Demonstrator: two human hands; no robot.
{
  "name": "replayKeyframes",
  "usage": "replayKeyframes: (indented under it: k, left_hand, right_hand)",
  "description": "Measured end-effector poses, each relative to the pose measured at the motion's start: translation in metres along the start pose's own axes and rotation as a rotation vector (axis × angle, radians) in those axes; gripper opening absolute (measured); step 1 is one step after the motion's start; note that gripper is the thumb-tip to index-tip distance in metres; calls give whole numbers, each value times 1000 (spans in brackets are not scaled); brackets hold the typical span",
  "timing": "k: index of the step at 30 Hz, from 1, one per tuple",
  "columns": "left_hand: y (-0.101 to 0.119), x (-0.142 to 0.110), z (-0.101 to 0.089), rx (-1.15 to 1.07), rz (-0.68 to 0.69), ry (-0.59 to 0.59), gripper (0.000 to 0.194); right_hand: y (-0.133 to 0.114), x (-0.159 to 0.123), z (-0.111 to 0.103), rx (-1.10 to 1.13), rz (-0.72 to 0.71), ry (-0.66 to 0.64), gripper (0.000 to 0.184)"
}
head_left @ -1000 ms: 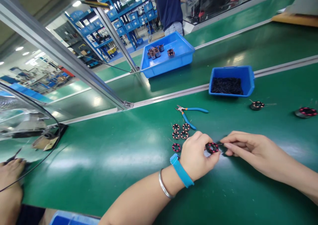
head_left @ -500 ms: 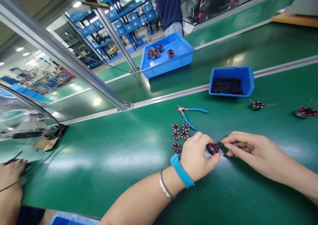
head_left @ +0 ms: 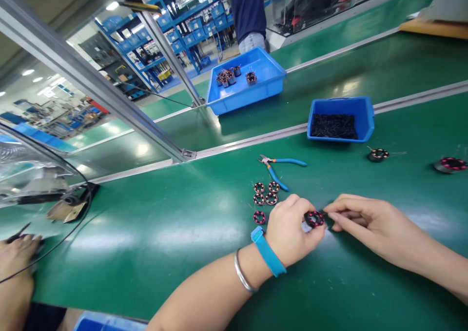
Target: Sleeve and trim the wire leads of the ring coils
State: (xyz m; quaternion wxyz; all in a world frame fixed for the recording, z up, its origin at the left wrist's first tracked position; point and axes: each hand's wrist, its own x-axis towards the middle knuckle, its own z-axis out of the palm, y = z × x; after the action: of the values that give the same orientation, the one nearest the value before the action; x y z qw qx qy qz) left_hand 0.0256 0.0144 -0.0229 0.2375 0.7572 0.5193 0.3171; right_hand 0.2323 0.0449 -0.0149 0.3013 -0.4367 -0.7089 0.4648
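My left hand (head_left: 292, 228), with a blue strap and a silver bangle at the wrist, is closed around the side of a small ring-shaped wound stator (head_left: 314, 218) with pink and black segments. Just right of it, my right hand (head_left: 365, 221) pinches a thin wire lead at the stator's edge; the fingertips hide most of the lead. Beyond my left hand lie several copper-wound stators (head_left: 271, 199) in two columns, with a pink-faced stator (head_left: 259, 217) nearest me. Blue-handled cutting pliers (head_left: 280, 167) rest behind them, jaws to the left.
A blue bin (head_left: 340, 135) of thin black pieces stands by the rail. Two more stators, one copper (head_left: 378, 155) and one pink (head_left: 451, 165), sit at right. Farther back is a blue tray (head_left: 248, 100) holding stators. A co-worker's hand (head_left: 18, 253) is at left; another person (head_left: 248, 14) stands beyond.
My right fingertips have moved slightly left, closer to the stator, and less of the lead shows. The stator in my left hand has shifted very little.
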Motion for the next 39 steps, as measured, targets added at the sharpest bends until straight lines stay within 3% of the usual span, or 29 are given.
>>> replayKeyframes:
  k: [8,14,18,29,39]
  left_hand:
    - [0,-1,2,-28,7,6,20]
    - [-1,-1,1,-58,8,5,21]
    - [-2,-1,1,-71,44,-13,19]
    - [-2,-2,2,-107,29,2,21]
    - [0,-2,1,-76,64,-62,19]
  right_hand:
    - [9,-5,-2,-9,-60,68,54]
    - [4,-5,-8,-193,-310,125,36]
    - [-1,-4,-5,-238,-371,102,34]
    - [11,-9,-10,-233,-379,144,16]
    - [2,-6,-2,-255,-416,128,21]
